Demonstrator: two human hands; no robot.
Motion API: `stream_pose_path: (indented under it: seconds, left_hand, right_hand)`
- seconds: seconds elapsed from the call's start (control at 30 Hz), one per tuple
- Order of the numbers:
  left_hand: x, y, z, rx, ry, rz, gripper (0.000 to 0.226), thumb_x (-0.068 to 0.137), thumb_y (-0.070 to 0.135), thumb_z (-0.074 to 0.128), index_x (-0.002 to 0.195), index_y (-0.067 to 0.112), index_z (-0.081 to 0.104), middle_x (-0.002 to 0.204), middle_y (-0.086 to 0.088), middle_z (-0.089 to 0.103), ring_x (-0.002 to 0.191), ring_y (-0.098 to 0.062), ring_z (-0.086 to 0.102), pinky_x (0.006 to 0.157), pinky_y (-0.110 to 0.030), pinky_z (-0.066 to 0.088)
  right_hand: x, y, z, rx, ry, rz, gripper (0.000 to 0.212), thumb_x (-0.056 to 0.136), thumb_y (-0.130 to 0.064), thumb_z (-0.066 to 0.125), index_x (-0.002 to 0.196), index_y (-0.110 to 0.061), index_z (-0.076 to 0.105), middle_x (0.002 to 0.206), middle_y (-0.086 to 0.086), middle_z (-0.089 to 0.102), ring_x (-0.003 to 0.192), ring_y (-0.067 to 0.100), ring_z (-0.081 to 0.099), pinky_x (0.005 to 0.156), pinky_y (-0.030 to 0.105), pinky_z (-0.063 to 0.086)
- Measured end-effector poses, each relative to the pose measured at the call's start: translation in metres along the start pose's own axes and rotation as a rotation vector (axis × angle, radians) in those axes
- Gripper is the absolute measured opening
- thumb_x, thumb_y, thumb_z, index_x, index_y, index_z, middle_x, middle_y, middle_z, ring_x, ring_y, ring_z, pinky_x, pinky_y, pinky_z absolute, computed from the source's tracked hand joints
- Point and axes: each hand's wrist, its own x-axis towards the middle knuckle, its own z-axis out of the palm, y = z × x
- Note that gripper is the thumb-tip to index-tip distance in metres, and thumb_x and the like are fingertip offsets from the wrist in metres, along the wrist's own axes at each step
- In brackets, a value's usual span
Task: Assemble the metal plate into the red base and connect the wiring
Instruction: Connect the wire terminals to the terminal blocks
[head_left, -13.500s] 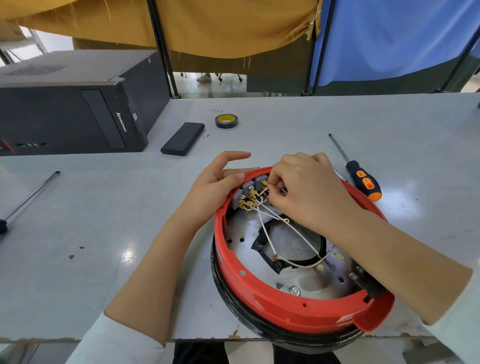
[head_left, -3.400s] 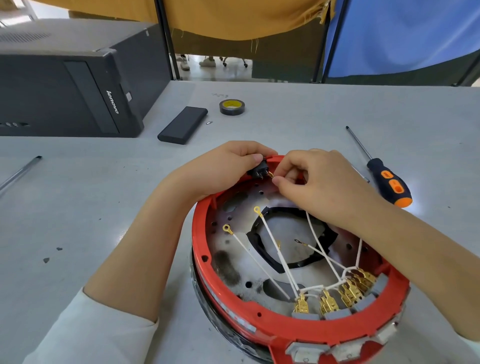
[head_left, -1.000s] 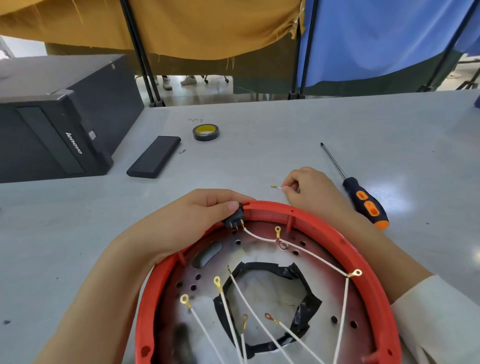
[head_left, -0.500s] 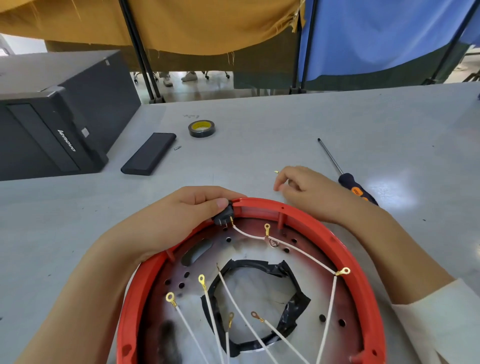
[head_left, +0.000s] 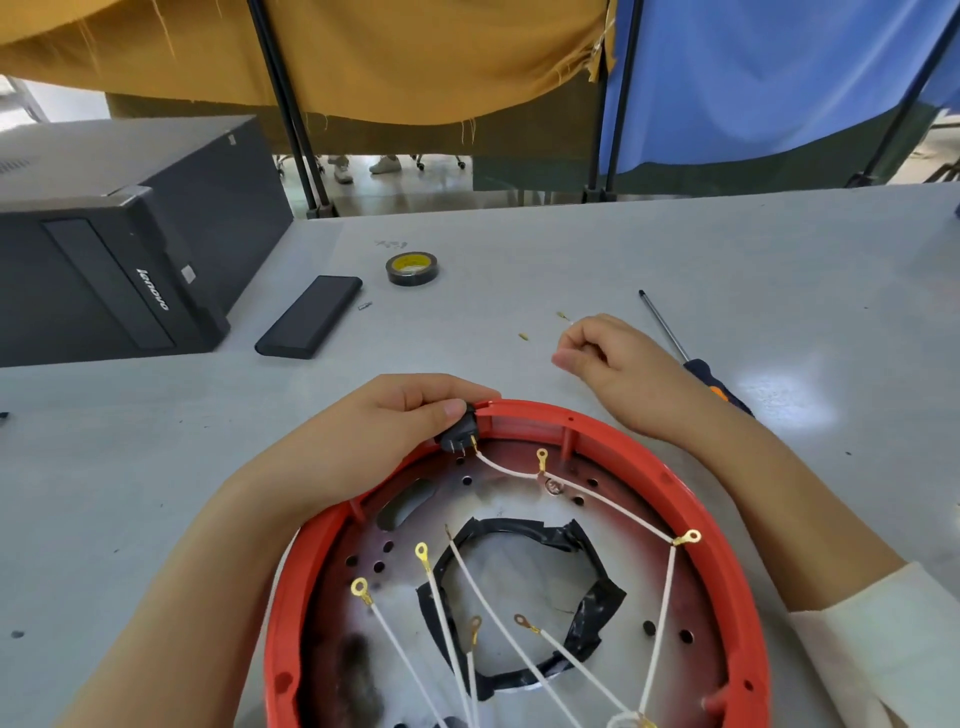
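Red base (head_left: 613, 434) sits on the grey table (head_left: 675, 249), metal plate (head_left: 524, 499) inside it with white wires (head_left: 597, 499) fanned across. Left hand (head_left: 384, 421) pinches the black switch (head_left: 460, 431) at the base's far rim. Right hand (head_left: 618, 364) rests just beyond that rim, fingers curled; can't tell if it's holding anything. Screwdriver (head_left: 675, 343) lies beside it.

Red base (head_left: 618, 434), white wires (head_left: 498, 618), gold terminals (head_left: 421, 552).
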Motion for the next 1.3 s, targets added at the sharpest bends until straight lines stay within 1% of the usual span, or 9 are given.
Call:
stream_pose_path:
  seconds: [0.1, 0.2, 0.3, 0.5, 0.73, 0.87, 0.97, 1.07, 1.3]
  left_hand:
    - [0.000, 0.004, 0.000, -0.036, 0.079, 0.031, 0.029, 0.099, 0.007, 0.050, 0.110, 0.025, 0.070, 0.104, 0.013, 0.075, 0.100, 0.000, 0.067, 0.089, -0.012, 0.049]
    - [0.001, 0.006, 0.000, -0.135, 0.167, 0.080, 0.026, 0.096, 0.003, 0.055, 0.114, 0.017, 0.067, 0.105, 0.010, 0.075, 0.101, -0.001, 0.068, 0.088, -0.012, 0.050]
    - [-0.002, 0.012, 0.000, -0.166, 0.269, 0.180, 0.022, 0.094, 0.017, 0.062, 0.115, 0.023, 0.067, 0.106, 0.017, 0.074, 0.105, 0.005, 0.064, 0.084, -0.005, 0.046]
    - [-0.010, 0.018, -0.002, -0.265, 0.375, 0.378, 0.027, 0.079, 0.038, 0.065, 0.101, 0.025, 0.072, 0.106, 0.009, 0.074, 0.106, -0.003, 0.065, 0.091, -0.016, 0.048]
    - [-0.012, 0.013, -0.013, -0.459, 0.348, 0.403, 0.015, 0.089, 0.035, 0.063, 0.085, 0.025, 0.075, 0.101, 0.003, 0.076, 0.106, -0.014, 0.068, 0.096, -0.028, 0.051]
    - [-0.012, 0.012, -0.022, -0.769, 0.436, 0.296, 0.020, 0.101, 0.018, 0.050, 0.086, 0.014, 0.063, 0.069, 0.005, 0.069, 0.072, -0.017, 0.071, 0.079, -0.028, 0.058]
    - [-0.009, 0.008, -0.024, -0.507, 0.581, 0.150, 0.019, 0.102, 0.021, 0.047, 0.089, 0.015, 0.059, 0.053, 0.011, 0.050, 0.044, -0.008, 0.049, 0.054, -0.023, 0.051]
    - [-0.008, 0.008, -0.018, -0.339, 0.513, 0.082, 0.018, 0.102, 0.023, 0.046, 0.092, 0.019, 0.060, 0.051, 0.013, 0.042, 0.040, -0.005, 0.036, 0.045, -0.018, 0.034]
    - [-0.014, 0.014, -0.018, -0.830, 0.235, 0.276, 0.022, 0.104, 0.021, 0.040, 0.101, 0.014, 0.061, 0.058, 0.008, 0.042, 0.047, -0.007, 0.037, 0.062, -0.024, 0.044]
  right_hand:
    - [-0.006, -0.020, -0.016, 0.120, 0.031, -0.014, 0.018, 0.097, -0.024, 0.052, 0.078, -0.027, 0.053, 0.064, -0.009, 0.040, 0.045, -0.006, 0.041, 0.048, 0.006, 0.033]
    - [-0.012, -0.040, -0.028, 0.139, 0.004, -0.032, 0.017, 0.096, -0.026, 0.052, 0.080, -0.027, 0.055, 0.052, -0.013, 0.043, 0.041, -0.004, 0.040, 0.044, 0.006, 0.032]
    - [-0.016, -0.061, -0.031, 0.179, -0.078, -0.063, 0.015, 0.096, -0.027, 0.052, 0.081, -0.025, 0.057, 0.046, -0.020, 0.044, 0.043, -0.004, 0.040, 0.046, 0.005, 0.033]
    - [-0.023, -0.094, -0.018, 0.136, -0.194, -0.100, 0.014, 0.094, -0.033, 0.053, 0.082, -0.027, 0.058, 0.048, -0.023, 0.044, 0.048, -0.004, 0.042, 0.050, 0.007, 0.035]
    - [-0.030, -0.114, 0.001, 0.157, -0.191, -0.091, 0.013, 0.094, -0.037, 0.051, 0.084, -0.030, 0.057, 0.048, -0.024, 0.047, 0.045, -0.003, 0.043, 0.052, 0.012, 0.035]
    - [-0.032, -0.112, 0.009, 0.352, -0.131, 0.034, 0.011, 0.099, -0.025, 0.044, 0.096, -0.028, 0.053, 0.044, -0.017, 0.043, 0.039, 0.003, 0.033, 0.041, 0.019, 0.033]
    - [-0.041, -0.101, 0.025, 0.300, -0.049, 0.038, 0.009, 0.099, -0.024, 0.044, 0.097, -0.032, 0.048, 0.045, -0.012, 0.042, 0.037, 0.004, 0.031, 0.041, 0.021, 0.031]
    - [-0.044, -0.093, 0.029, 0.324, -0.018, 0.055, 0.010, 0.098, -0.023, 0.047, 0.098, -0.029, 0.055, 0.044, -0.011, 0.040, 0.035, 0.004, 0.031, 0.038, 0.015, 0.028]
    - [-0.049, -0.100, 0.023, 0.567, -0.059, -0.056, 0.016, 0.099, -0.015, 0.046, 0.093, -0.018, 0.060, 0.052, -0.008, 0.042, 0.044, 0.007, 0.032, 0.040, 0.016, 0.028]
